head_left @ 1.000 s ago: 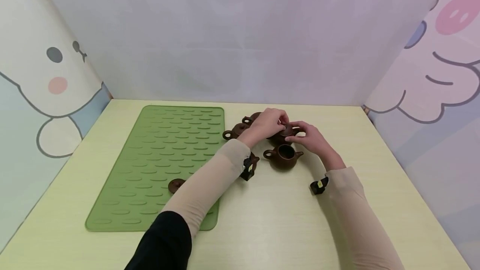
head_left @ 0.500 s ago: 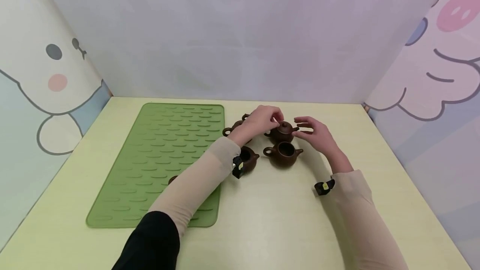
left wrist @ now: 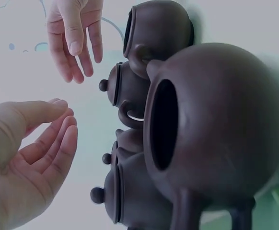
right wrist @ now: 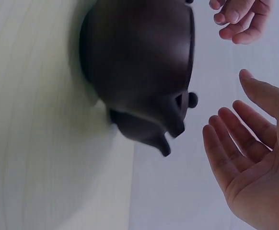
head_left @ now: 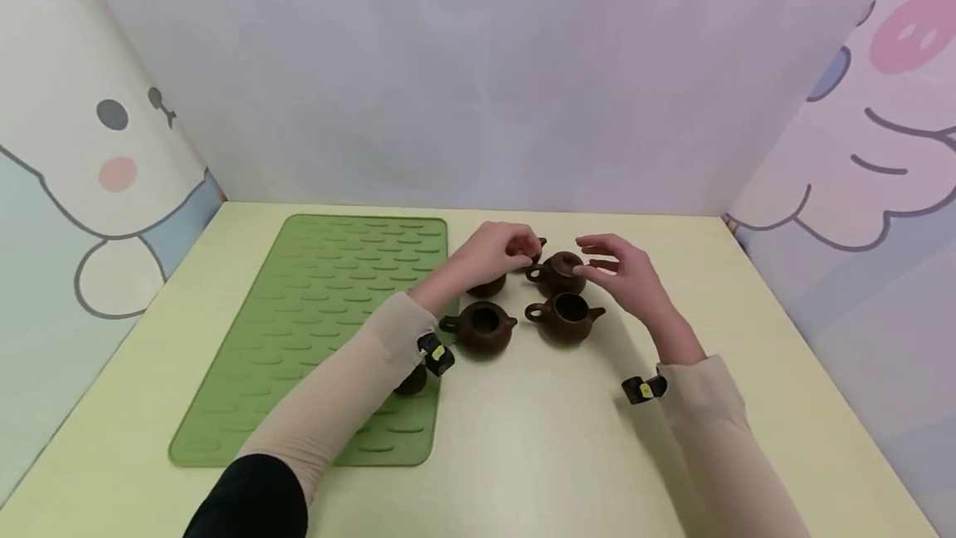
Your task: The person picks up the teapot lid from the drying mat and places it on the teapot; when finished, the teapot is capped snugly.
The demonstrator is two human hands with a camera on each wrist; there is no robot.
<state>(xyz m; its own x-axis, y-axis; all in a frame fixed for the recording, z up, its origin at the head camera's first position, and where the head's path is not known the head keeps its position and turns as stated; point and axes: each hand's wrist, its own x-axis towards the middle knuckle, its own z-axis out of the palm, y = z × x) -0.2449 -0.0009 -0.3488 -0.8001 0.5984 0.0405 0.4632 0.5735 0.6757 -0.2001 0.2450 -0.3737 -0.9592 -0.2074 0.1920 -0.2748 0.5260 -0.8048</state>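
Head view, my left hand (head_left: 495,252) hovers loosely curled over partly hidden teapots (head_left: 487,287), my right hand (head_left: 629,276), fingers apart, beside a lidded teapot (head_left: 560,274), two lidless teapots (head_left: 565,330) nearer me, left-wrist view, my thumb (left wrist: 43,111) near my fingertips (left wrist: 71,130), right-wrist view, my fingers spread, clear of the spouts (right wrist: 174,126).

Five round-bellied, dark brown teapots are stood upright, closely grouped. The near left pot (head_left: 484,343) and near right pot (head_left: 565,334) are uncovered, their dark mouths exposed, handles turned left, spouts right. The right middle pot (head_left: 560,278) is topped by a knobbed lid (head_left: 567,261); the left middle pot (head_left: 487,288) and rear pot (left wrist: 131,140), also lidded, are partly hidden.
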